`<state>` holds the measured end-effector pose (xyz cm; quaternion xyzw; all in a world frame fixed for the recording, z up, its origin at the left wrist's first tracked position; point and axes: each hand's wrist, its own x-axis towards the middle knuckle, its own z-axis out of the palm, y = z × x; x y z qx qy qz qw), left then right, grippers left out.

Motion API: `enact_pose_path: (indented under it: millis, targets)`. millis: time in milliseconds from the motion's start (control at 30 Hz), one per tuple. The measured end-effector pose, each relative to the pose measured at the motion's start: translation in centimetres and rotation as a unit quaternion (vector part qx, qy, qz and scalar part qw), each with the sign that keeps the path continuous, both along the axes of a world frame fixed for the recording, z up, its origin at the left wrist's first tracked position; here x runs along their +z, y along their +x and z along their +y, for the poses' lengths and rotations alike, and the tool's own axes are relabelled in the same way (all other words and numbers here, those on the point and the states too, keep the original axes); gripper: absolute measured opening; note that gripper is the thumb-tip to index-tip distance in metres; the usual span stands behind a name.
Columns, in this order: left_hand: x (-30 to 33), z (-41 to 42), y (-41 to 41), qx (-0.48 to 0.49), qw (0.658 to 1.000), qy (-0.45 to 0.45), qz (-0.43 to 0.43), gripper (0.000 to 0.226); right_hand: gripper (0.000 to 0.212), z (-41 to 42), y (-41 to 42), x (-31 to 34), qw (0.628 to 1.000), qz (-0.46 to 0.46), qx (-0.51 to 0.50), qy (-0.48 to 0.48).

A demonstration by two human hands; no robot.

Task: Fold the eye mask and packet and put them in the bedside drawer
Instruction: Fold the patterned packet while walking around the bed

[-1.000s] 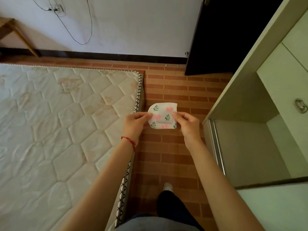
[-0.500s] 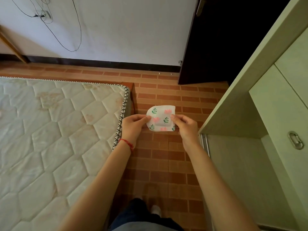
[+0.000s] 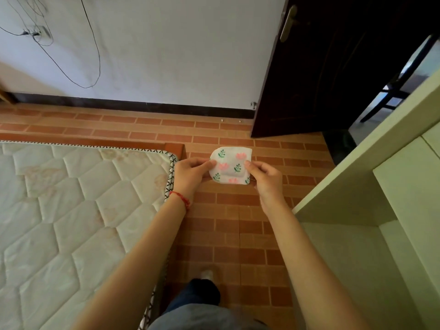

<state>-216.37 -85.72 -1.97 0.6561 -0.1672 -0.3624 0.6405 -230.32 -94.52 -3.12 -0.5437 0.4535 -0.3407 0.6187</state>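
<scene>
You hold the folded eye mask [image 3: 230,166] up in front of you, over the brick-pattern floor [image 3: 238,225], between the mattress [image 3: 78,206] on one side and the open drawer [image 3: 352,256] on the other. The mask is a white cloth printed with pink flowers and green sprigs. Its long axis runs roughly side to side, from one hand to the other, with its printed face turned up toward you. The edge far from you is rounded at the mattress-side corner; the edge close to you is nearly straight. A small raised rectangular bump shows through the cloth near that close edge; whether that is the packet you cannot tell.

Your left hand [image 3: 190,173] pinches the mask's mattress-side edge, thumb on top and fingers underneath. A red string bracelet [image 3: 181,198] sits on that wrist. Your right hand [image 3: 265,179] pinches the drawer-side edge the same way, closed on the cloth. Both hands are clear of the mattress and the drawer.

The drawer stands pulled out beside your right forearm, pale green inside. The part of its floor in view is bare, and the mask is not in it. Beyond the drawer, a dark door [image 3: 316,67] stands ajar against the white wall [image 3: 166,48].
</scene>
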Motion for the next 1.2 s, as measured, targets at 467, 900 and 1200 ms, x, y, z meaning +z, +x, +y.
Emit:
enact_pose_path:
  millis: [467,900,1200]
  targets:
    - [-0.6,-11.1,9.5,0.026,0.999,0.027,-0.009,0.004,0.008,-11.6,10.1,-1.0,1.0,0.004,0.009,0.012]
    - [-0.4,-28.6,14.1,0.039,0.999,0.021,-0.007,0.008,0.007,-30.0,15.5,-0.4,0.999,-0.002,0.036,0.009]
    - [-1.0,-36.1,17.6,0.046,0.998,0.03,0.008,0.008,0.006,-37.9,19.1,-1.0,0.999,0.018,0.046,0.016]
